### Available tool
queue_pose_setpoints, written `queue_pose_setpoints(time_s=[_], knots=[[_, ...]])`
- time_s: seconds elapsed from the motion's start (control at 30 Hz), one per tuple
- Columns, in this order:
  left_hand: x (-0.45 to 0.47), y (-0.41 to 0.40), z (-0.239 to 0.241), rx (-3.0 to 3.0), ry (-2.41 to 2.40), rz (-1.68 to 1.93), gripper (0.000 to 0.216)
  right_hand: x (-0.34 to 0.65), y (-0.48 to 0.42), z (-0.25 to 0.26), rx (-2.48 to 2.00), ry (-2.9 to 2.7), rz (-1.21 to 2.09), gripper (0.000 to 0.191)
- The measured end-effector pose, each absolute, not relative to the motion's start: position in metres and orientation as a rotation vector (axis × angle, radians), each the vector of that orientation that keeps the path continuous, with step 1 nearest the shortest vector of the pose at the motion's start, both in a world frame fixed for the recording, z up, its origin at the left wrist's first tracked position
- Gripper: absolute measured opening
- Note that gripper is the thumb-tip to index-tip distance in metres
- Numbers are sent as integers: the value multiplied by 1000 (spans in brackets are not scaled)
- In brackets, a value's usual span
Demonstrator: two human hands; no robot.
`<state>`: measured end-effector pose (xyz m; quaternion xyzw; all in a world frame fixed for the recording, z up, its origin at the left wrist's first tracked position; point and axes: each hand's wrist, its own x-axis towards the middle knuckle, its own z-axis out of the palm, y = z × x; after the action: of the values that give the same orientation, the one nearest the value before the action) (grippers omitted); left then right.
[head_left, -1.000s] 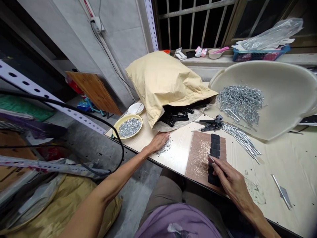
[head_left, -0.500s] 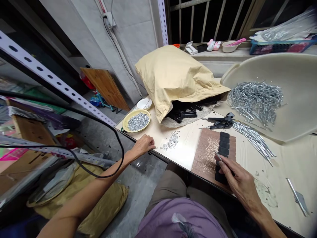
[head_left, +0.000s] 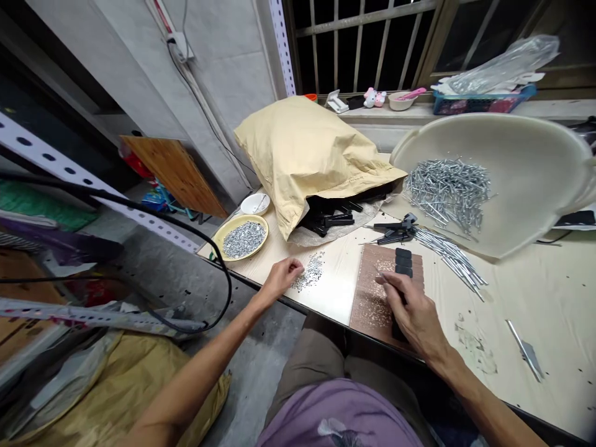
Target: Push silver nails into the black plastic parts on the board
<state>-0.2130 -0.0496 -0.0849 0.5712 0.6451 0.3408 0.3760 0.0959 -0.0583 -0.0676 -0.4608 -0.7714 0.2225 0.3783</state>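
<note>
My left hand (head_left: 281, 278) is at the table's near edge, its fingers pinched together beside a loose pile of tiny silver metal pieces (head_left: 313, 272). Whatever the pinch holds, if anything, is too small to make out. Over a brown board (head_left: 367, 304) strewn with pale specks, my right hand (head_left: 416, 313) is closed on a slim metal rod (head_left: 379, 271), its tip pointing up and left. A row of black rounded pads (head_left: 403, 262) lies on the board, partly hidden by that hand.
A yellow dish (head_left: 218, 239) of small metal pieces and a white bowl (head_left: 255, 203) stand left. Behind, a paper sack (head_left: 311, 155) spills black parts. Metal rods (head_left: 451, 257) lie before a big pale basin (head_left: 526, 180). A black cable (head_left: 223, 273) hangs left.
My left hand has moved right to the small metal pieces. The right hand has shifted up the board and left, the rod still in its fingers. The camera view has turned right.
</note>
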Motion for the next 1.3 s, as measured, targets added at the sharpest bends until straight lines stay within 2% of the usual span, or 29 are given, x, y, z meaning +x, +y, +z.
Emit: queue_pose_setpoints(time_s=[0.13,0.3,0.47,1.3], knots=[[-179,-40,-69,829,1134,1025,26,69,-45,-50,-1084,-2063,402,23],[-146,-34,-60,567,892,1119,26,51,-37,-35,-1138,-2207,155,25],[-131,-32,-60,568,912,1182,25,51,-34,-34,-1156,-2252,20,25],[-110,-29,-59,728,1040,1276,26,57,-38,-43,-1263,-2194,-132,21]])
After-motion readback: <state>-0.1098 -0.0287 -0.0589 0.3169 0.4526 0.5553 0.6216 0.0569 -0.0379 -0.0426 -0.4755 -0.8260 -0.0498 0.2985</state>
